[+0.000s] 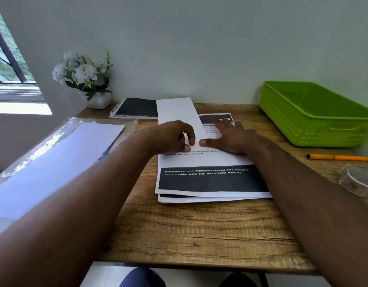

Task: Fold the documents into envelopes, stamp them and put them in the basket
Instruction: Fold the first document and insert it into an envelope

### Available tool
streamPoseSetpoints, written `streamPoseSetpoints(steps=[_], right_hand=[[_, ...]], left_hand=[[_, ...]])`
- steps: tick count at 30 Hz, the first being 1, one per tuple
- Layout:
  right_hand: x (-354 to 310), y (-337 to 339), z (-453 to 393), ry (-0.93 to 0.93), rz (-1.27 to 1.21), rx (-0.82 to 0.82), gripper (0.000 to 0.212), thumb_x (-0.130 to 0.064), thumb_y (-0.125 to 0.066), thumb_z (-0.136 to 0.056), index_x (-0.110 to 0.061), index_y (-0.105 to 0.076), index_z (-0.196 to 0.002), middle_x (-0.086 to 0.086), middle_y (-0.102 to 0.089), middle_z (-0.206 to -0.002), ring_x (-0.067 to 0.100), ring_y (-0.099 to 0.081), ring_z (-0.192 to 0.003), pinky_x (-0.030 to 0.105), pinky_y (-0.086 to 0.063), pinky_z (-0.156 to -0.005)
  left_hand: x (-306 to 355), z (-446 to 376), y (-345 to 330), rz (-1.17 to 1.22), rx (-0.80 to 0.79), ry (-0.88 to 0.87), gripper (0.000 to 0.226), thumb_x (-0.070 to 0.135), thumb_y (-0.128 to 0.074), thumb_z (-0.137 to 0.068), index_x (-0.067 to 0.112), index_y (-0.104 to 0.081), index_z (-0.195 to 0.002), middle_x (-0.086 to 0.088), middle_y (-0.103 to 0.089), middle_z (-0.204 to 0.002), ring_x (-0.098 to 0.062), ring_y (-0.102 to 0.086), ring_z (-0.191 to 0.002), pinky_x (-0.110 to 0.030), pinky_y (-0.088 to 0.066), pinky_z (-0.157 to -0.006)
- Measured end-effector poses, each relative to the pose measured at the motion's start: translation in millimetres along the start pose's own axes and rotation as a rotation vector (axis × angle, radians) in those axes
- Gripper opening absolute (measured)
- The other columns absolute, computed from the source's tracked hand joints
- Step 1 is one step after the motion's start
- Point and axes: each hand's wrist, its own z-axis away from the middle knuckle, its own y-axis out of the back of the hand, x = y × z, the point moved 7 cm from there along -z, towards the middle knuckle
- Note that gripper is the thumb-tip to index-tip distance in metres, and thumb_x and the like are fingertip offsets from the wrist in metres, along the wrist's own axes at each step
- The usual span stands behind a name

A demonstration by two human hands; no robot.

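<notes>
A stack of printed documents (208, 181) with black bands lies in the middle of the wooden desk (199, 230). On top of it, slanting away toward the wall, lies a long white folded sheet (177, 109). My left hand (172, 135) pinches the near end of that sheet with curled fingers. My right hand (230, 135) lies flat with straight fingers on the document beside it, thumb tip touching the sheet's edge. The green basket (315, 119) stands at the right rear, nothing visible inside.
A clear plastic pack of white envelopes (61, 154) lies at the left. A black spiral notebook (135, 108) and a white flower pot (98, 99) stand at the back. An orange pen (340, 157) and a tape roll (359, 180) lie at the right edge.
</notes>
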Motion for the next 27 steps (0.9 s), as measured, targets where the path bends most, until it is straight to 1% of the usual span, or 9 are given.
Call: streamPoseSetpoints(steps=[5,8,13,15,16,18,19,21,27], right_hand=[[11,-3,-8,0.051,-0.022,-0.008,0.114,-0.096,-0.033,-0.054,-0.046,0.008,-0.147,-0.007,0.005,-0.161,0.026,0.012,-0.147,0.059,-0.004,-0.115],[8,-3,-11,0.063,-0.044,-0.024,0.118,-0.097,-0.033,-0.048,-0.048,0.008,-0.147,-0.005,0.006,-0.161,0.025,0.015,-0.147,0.060,-0.003,-0.115],[-9,10,6,0.143,0.037,0.045,0.080,-0.067,-0.050,-0.084,-0.050,-0.003,-0.147,-0.015,0.007,-0.160,0.023,0.015,-0.147,0.065,-0.004,-0.110],[-20,19,10,0.302,0.031,0.161,0.066,-0.058,-0.058,-0.085,-0.049,-0.028,-0.144,-0.018,-0.012,-0.158,0.018,-0.001,-0.148,0.058,-0.009,-0.113],[-30,25,15,0.420,0.035,0.242,0.054,-0.051,-0.063,-0.085,-0.044,-0.047,-0.135,-0.016,-0.029,-0.153,0.015,-0.018,-0.145,0.050,-0.018,-0.114],[-45,31,24,0.614,0.009,0.310,0.023,-0.031,-0.072,-0.083,-0.028,-0.073,-0.106,-0.010,-0.064,-0.125,0.009,-0.055,-0.117,0.031,-0.040,-0.099],[-49,31,27,0.636,-0.029,0.282,0.014,-0.022,-0.073,-0.082,-0.021,-0.077,-0.096,-0.007,-0.071,-0.110,0.007,-0.062,-0.100,0.026,-0.045,-0.088],[-50,27,28,0.612,-0.105,0.217,0.011,-0.013,-0.072,-0.081,-0.016,-0.077,-0.091,-0.005,-0.074,-0.097,0.007,-0.064,-0.084,0.023,-0.049,-0.078],[-48,28,27,0.608,-0.148,0.159,0.010,-0.017,-0.076,-0.079,-0.018,-0.079,-0.088,-0.007,-0.070,-0.096,0.005,-0.061,-0.083,0.005,-0.038,-0.066]], left_hand=[[8,9,2,-0.059,0.043,-0.047,0.023,0.017,-0.065,-0.091,0.029,-0.064,-0.111,0.009,-0.058,-0.094,-0.009,-0.052,-0.082,-0.015,-0.036,-0.063],[18,11,0,-0.211,0.140,-0.093,0.028,0.012,-0.061,-0.092,0.021,-0.067,-0.119,0.000,-0.062,-0.111,-0.015,-0.055,-0.096,-0.018,-0.038,-0.077],[34,10,-11,-0.353,0.225,-0.104,0.024,0.012,-0.052,-0.094,0.017,-0.068,-0.111,-0.005,-0.059,-0.108,-0.024,-0.056,-0.101,-0.026,-0.035,-0.073],[33,10,-11,-0.366,0.225,-0.102,0.025,0.010,-0.052,-0.093,0.018,-0.068,-0.112,-0.006,-0.059,-0.110,-0.025,-0.057,-0.102,-0.026,-0.036,-0.073],[32,10,-9,-0.371,0.228,-0.094,0.027,0.008,-0.053,-0.092,0.018,-0.068,-0.112,-0.006,-0.060,-0.112,-0.027,-0.058,-0.103,-0.027,-0.038,-0.074],[29,11,-7,-0.381,0.220,-0.070,0.029,0.007,-0.053,-0.091,0.020,-0.068,-0.112,-0.008,-0.061,-0.114,-0.031,-0.059,-0.103,-0.030,-0.042,-0.076],[29,12,-6,-0.384,0.214,-0.065,0.028,0.008,-0.053,-0.091,0.020,-0.069,-0.110,-0.009,-0.061,-0.113,-0.032,-0.059,-0.102,-0.031,-0.044,-0.077],[28,13,-4,-0.388,0.205,-0.072,0.025,0.009,-0.054,-0.090,0.020,-0.070,-0.106,-0.010,-0.063,-0.110,-0.033,-0.060,-0.098,-0.032,-0.046,-0.077],[30,17,3,-0.365,0.194,-0.071,0.021,0.011,-0.057,-0.090,0.018,-0.071,-0.105,-0.011,-0.064,-0.110,-0.033,-0.063,-0.097,-0.034,-0.052,-0.082]])
